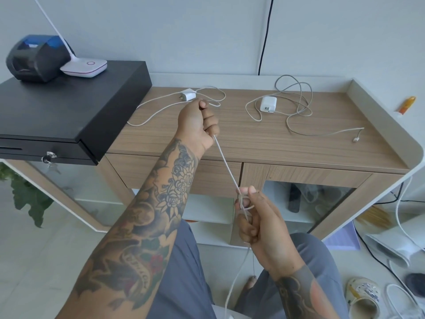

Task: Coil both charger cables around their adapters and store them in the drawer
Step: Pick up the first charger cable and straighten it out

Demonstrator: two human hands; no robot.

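Note:
Two white chargers lie on the wooden counter (253, 139). The small adapter (188, 95) sits at the back left, and its white cable (226, 168) runs from there through my left hand (197, 125), which is closed on it above the counter's front. The cable stretches taut down to my right hand (257, 224), in front of the cabinet, where it is looped around the fingers; the loose end hangs below. The larger adapter (268, 104) lies right of centre with its cable (299, 111) tangled loosely around it, plug end (356, 139) to the right.
A black cash drawer (69, 107) with a key stands on the left, carrying a dark printer (34, 56) and a white lamp base (85, 67). Drawer fronts (253, 173) sit under the counter. Cables, a sandal (363, 295) and clutter lie on the floor at right.

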